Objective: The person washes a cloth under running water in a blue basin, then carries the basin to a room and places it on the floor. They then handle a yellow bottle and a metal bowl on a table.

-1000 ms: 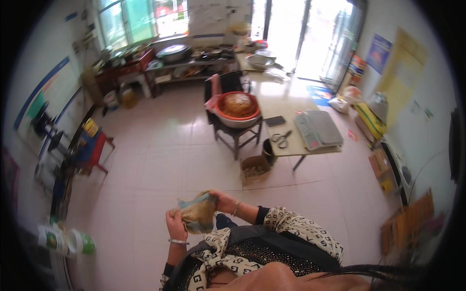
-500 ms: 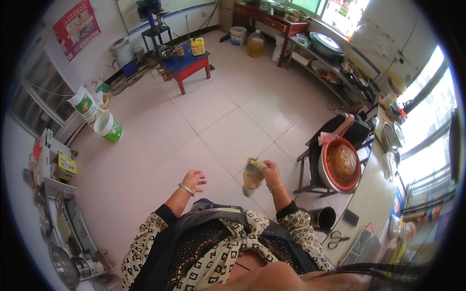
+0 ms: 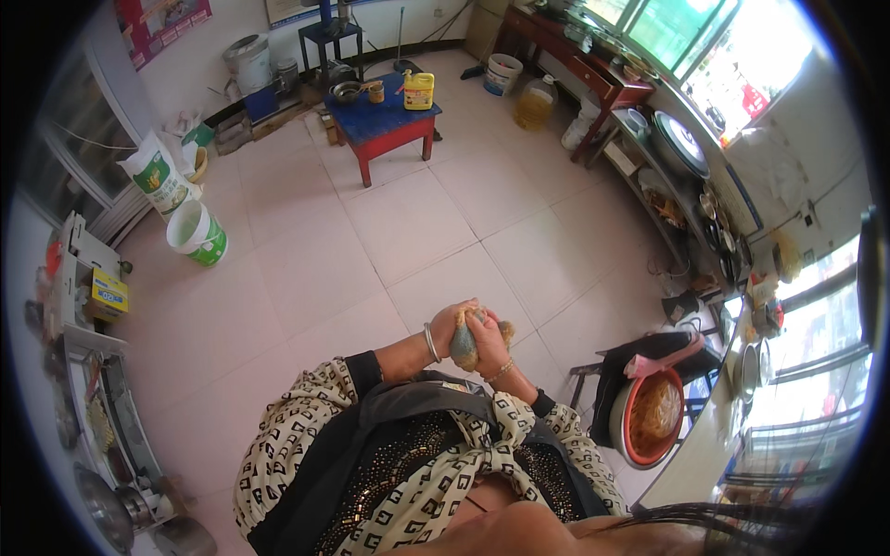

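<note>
Left hand (image 3: 449, 324) is curled around a scrunched-up cloth (image 3: 464, 348), blue-grey with kinda grubby tan patches, up over the pinkish tiled floor (image 3: 417, 232). Right hand (image 3: 492, 347) is gripping it too, tan end poking out.

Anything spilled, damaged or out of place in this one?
Only the cloth stands out, mildly: bunched up between the left hand and the right hand, its blue-grey fabric shows brownish patches, perhaps stains. I see no spill or breakage.
</note>
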The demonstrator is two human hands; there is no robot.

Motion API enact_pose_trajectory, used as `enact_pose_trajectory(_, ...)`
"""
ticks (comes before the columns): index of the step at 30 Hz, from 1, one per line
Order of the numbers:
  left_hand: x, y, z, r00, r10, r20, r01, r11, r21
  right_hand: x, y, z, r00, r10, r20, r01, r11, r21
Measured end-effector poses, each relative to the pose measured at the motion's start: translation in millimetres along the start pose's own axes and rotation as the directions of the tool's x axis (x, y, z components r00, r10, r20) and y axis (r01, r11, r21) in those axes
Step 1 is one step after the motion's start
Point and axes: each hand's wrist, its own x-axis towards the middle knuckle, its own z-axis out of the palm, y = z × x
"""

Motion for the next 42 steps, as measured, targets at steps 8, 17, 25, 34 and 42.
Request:
enact_pose_trajectory(8, 70.9, 115.1, -20.0, 0.878, 0.252, -0.406, -0.161, 0.956, 0.245, 165.1, -104.6, 5.1, 0.994, -0.026, -0.103, 0.033, 0.997, 0.064)
enact_pose_trajectory(17, 175.2, 255.3, -93.2, 0.720, 0.221, -0.659, -0.278, 0.960, 0.018, 396.5, -149.3, -39.3, 0.994, 0.042, -0.103, -0.097, 0.776, -0.623)
enact_pose_trajectory(25, 218.0, 333.7, -141.7, 0.724, 0.035, -0.689, -0.015, 0.999, 0.036, 468.5, -191.2, 41.8, 0.741, 0.453, 0.496, -0.107, 0.809, -0.578)
enact_pose_trajectory(34, 219.5, 450.9, -279.7, 0.832, -0.189, -0.521, 0.141, 0.981, -0.130, 615.8, -150.8, 90.4, 0.714, 0.531, 0.456, -0.001, 0.653, -0.758)
enact_pose_trajectory(42, 194.8, 577.1, -398.7, 0.411, 0.210, -0.887, -0.022, 0.975, 0.221, 766.5, -116.1, 148.5, 0.795, 0.544, 0.269, -0.208, 0.662, -0.720)
